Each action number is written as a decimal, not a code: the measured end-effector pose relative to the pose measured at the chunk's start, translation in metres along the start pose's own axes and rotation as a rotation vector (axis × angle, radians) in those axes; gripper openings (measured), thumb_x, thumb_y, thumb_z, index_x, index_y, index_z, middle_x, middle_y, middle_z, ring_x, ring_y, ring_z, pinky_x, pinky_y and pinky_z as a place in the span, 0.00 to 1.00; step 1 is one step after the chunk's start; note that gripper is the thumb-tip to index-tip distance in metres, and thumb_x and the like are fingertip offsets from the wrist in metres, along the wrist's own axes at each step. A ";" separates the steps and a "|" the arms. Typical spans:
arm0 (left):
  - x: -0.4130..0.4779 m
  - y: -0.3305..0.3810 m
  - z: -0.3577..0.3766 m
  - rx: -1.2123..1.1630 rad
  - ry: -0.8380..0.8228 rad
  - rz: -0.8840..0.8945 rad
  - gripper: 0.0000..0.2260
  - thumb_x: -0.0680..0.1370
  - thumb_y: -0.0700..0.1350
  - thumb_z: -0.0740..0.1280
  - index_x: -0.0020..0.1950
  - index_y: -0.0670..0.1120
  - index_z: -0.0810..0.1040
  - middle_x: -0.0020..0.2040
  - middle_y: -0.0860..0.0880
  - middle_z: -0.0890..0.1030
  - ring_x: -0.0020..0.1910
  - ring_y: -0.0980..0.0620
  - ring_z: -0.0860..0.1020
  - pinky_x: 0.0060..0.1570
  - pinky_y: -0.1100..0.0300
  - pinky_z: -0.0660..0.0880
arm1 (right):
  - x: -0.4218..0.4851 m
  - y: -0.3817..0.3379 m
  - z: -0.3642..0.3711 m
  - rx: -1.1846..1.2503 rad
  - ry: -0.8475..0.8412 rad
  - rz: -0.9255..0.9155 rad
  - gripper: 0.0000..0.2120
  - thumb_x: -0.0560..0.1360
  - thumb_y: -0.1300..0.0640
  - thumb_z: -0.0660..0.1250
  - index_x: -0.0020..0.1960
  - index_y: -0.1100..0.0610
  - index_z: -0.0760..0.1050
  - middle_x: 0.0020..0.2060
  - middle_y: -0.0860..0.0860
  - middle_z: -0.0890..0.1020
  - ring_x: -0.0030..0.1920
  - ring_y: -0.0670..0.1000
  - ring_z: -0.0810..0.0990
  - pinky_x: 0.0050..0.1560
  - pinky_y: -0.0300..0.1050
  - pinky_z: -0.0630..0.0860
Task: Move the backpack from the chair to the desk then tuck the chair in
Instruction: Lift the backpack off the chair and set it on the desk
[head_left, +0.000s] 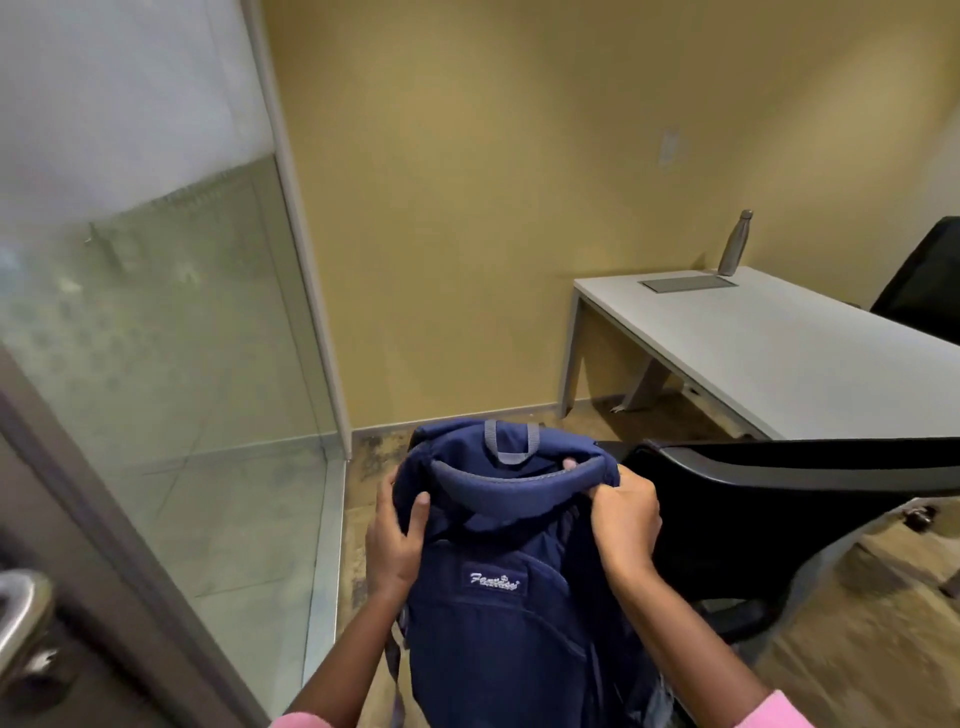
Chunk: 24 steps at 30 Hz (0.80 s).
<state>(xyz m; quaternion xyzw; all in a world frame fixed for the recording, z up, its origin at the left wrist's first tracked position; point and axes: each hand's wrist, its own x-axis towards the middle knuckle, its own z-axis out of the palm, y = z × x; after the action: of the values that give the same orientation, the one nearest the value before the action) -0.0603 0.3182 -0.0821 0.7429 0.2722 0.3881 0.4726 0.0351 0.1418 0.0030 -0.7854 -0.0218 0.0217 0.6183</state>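
Observation:
A navy blue backpack (511, 597) with a white logo patch is held upright in front of me, low in the view. My left hand (397, 540) grips its upper left side. My right hand (626, 514) is closed on the padded strap at its top right. The black office chair (753, 509) stands just right of the backpack, its backrest towards me. The white desk (769, 348) lies beyond the chair at the right.
A steel water bottle (734, 243) stands at the desk's far edge beside a grey cable hatch (688, 283). A second black chair (924, 280) sits behind the desk. A glass partition (156, 332) and a door with a metal handle (21, 618) fill the left.

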 end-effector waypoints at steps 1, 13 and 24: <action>0.005 -0.005 -0.009 0.005 0.016 -0.021 0.22 0.73 0.55 0.58 0.64 0.47 0.68 0.55 0.48 0.78 0.52 0.48 0.77 0.51 0.56 0.72 | 0.000 -0.005 0.010 0.004 -0.017 0.008 0.06 0.69 0.49 0.70 0.41 0.50 0.82 0.35 0.51 0.81 0.41 0.55 0.77 0.41 0.46 0.70; 0.092 0.003 -0.035 0.050 0.424 -0.211 0.16 0.79 0.48 0.59 0.58 0.37 0.75 0.55 0.32 0.79 0.55 0.34 0.75 0.52 0.49 0.70 | 0.029 -0.038 0.086 -0.020 -0.068 -0.003 0.07 0.71 0.61 0.64 0.43 0.56 0.80 0.37 0.54 0.79 0.43 0.58 0.76 0.43 0.47 0.70; 0.172 0.042 -0.021 0.174 0.553 0.008 0.16 0.79 0.48 0.58 0.52 0.35 0.75 0.48 0.31 0.79 0.48 0.33 0.75 0.46 0.46 0.70 | 0.094 -0.067 0.116 0.100 -0.073 -0.132 0.09 0.70 0.64 0.61 0.39 0.52 0.76 0.29 0.45 0.75 0.32 0.45 0.72 0.30 0.40 0.67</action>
<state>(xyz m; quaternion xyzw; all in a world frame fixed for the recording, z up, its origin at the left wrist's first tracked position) 0.0183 0.4440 0.0164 0.6477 0.4200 0.5530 0.3135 0.1210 0.2763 0.0406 -0.7489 -0.0949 0.0103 0.6558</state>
